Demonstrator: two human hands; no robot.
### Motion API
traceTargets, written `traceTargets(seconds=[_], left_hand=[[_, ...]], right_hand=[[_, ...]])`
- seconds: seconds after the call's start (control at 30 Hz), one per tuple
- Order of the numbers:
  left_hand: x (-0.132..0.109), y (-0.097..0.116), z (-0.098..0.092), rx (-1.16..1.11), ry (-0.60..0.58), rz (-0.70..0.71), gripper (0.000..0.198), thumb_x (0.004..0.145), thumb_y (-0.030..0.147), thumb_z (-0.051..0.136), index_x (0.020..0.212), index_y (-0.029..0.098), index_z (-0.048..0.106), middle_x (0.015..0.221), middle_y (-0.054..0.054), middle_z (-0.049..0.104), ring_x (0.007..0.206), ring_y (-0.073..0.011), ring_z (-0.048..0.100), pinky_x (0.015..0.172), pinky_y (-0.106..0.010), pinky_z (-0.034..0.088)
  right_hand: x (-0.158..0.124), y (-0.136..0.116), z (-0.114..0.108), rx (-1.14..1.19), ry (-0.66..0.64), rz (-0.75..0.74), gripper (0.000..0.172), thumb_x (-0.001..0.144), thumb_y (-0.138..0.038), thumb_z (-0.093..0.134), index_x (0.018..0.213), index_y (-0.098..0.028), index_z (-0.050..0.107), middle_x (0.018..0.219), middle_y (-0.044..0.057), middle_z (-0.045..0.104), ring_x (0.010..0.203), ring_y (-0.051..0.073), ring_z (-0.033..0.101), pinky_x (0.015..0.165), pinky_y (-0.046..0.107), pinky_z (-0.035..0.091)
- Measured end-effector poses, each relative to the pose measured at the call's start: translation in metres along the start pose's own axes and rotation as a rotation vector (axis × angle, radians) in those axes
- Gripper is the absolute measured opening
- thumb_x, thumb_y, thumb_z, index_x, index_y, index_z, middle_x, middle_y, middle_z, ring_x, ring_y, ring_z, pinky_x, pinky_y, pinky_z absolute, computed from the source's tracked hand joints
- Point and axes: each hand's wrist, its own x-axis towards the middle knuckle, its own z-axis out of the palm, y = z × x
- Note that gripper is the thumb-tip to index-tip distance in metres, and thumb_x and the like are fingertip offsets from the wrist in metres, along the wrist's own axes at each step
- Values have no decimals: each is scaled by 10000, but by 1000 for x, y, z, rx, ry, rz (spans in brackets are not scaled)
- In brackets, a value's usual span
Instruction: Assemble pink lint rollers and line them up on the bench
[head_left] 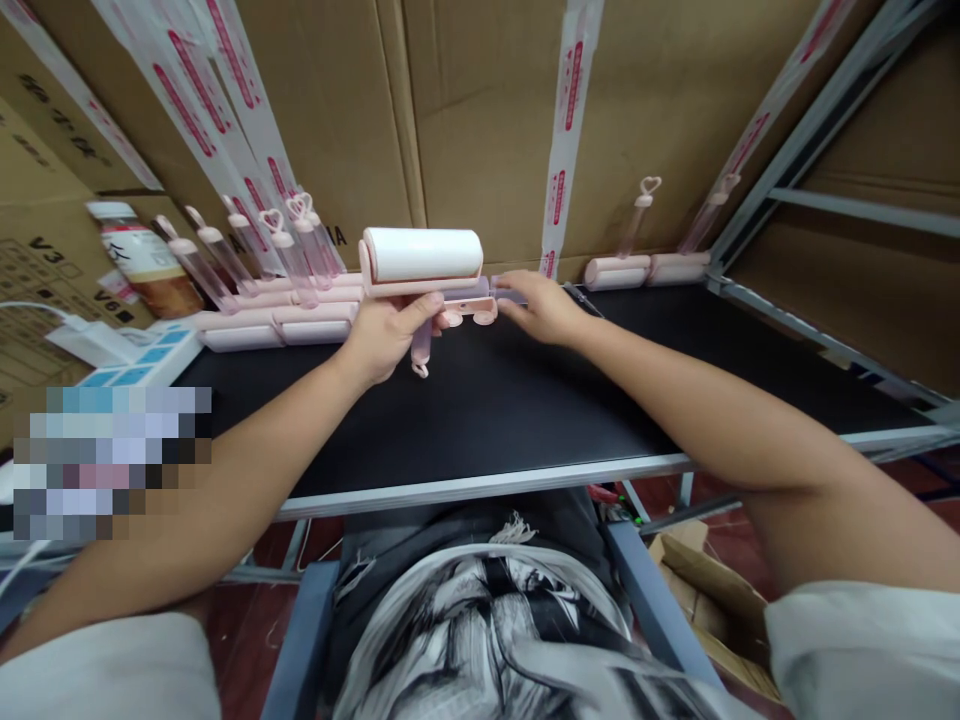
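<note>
My left hand (386, 335) is closed around a lint roller (426, 256) with a white roll and a pale pink frame; its translucent handle (421, 345) points down below the fingers. Just right of my left thumb is a small pink bracket (469, 307) with two round discs. Behind the bracket runs a translucent lavender plastic piece (466, 290). My right hand (547, 308) reaches in from the right, its fingers and thumb around the right end of that lavender piece. The fingertips are partly blurred.
Several pink lint rollers (315, 322) stand at the back left, handles up; two more pink rollers (616, 272) stand at the back right. A bottle (142, 255) and a power strip (142, 355) are at left. Cardboard (480, 130) backs the black table (480, 420). Metal posts rise at right.
</note>
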Motion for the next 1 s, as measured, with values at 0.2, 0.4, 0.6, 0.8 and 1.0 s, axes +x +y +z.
traceTargets(seconds=[0.2,0.4,0.6,0.8,1.0], left_hand=[[2,-3,-3,77,-103,-111,662,727,778,895,818,150,709,681,-67,689,522,-149,632,410,-243,455],[0,-2,-5,134,-244,-230,780,791,951,683,713,177,628,581,-58,598,427,-132,535,339,-247,350],[-3,5,-1,207,-249,-333,643,906,801,714,835,173,600,650,-20,624,453,-103,569,378,-202,426],[-4,12,1,260,-243,-395,521,1048,621,642,819,154,604,615,-23,641,445,-96,577,409,-183,443],[-4,8,-1,280,-271,-433,600,1029,685,611,758,150,617,547,-39,626,408,-111,566,361,-187,380]], right_hand=[[-1,51,-13,-272,-213,327,758,1017,-404,613,1685,-80,455,1734,275,449,1591,474,429,1287,684,343],[1,34,-19,-454,-132,402,757,952,-552,709,1568,-122,614,1537,303,602,1402,539,542,1189,711,388],[0,34,-31,-475,-285,518,728,963,-369,676,1632,-122,532,1495,261,686,1379,498,615,1182,647,441],[1,4,-53,267,-11,603,806,871,-374,697,1630,-184,504,1367,184,730,1094,373,737,928,556,629],[-7,-47,-49,851,-22,333,684,805,-415,780,1455,-319,588,1164,41,740,935,288,731,764,484,658]])
